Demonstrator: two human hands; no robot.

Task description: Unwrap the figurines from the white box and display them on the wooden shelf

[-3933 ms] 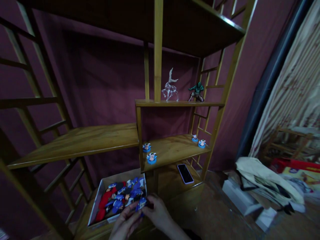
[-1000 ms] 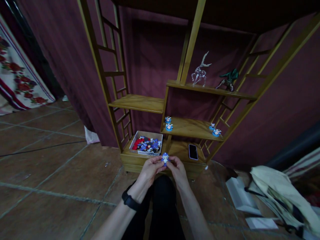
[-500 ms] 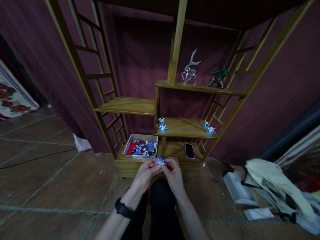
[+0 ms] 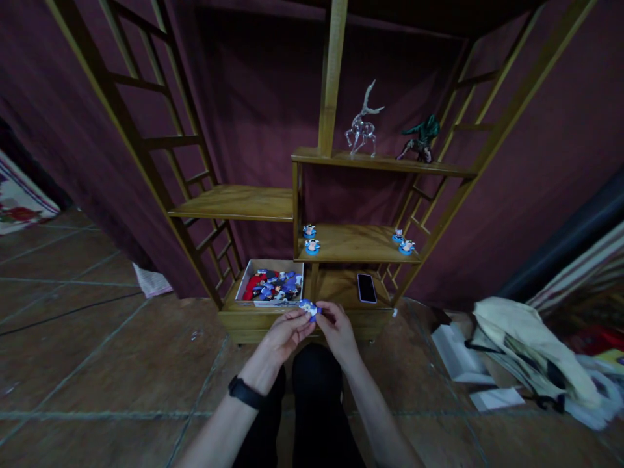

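A small purple-and-white figurine [image 4: 309, 308] is held between both hands in front of the shelf unit's base. My left hand [image 4: 288, 331] pinches it from the left and below. The fingertips of my right hand [image 4: 337, 328] close on its right side. Behind my left hand, an open box [image 4: 244, 287] holds a pile of red, purple and dark figurines [image 4: 277, 285]. On the middle right shelf [image 4: 353, 242] stand small figurines on blue bases: a pair at the left end [image 4: 312, 246] and a pair at the right end [image 4: 406, 247].
A phone [image 4: 366, 288] lies on the bottom shelf. A clear deer ornament [image 4: 363, 127] and a green-and-dark figure [image 4: 422, 138] stand on the upper right shelf. On the floor at right are a pale bag [image 4: 526, 344] and a white box [image 4: 461, 354].
The figurine has turned in my fingers and shows more white. My right hand has spread slightly from my left. The view has shifted a little.
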